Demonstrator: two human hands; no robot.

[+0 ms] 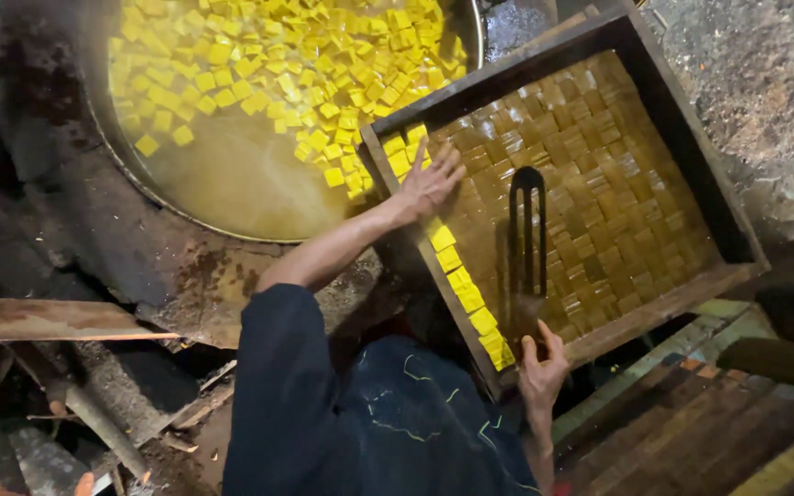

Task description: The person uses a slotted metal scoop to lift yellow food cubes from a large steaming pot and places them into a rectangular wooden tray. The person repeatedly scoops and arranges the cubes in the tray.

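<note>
Left grip (429, 184) spread flat on yellow cubes (457, 271), right grip (541, 367) clasping wooden tray (682, 138) edge, beside pan (140, 174).

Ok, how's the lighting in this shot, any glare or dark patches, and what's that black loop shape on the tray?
Head view: light falls on the big round metal pan of yellow cubes and the wooden tray of brown woven squares, whose wet surface shows pale glare; the lower left is deep shadow; the black loop looks like a cast shadow; the left hand is sharp.
</note>
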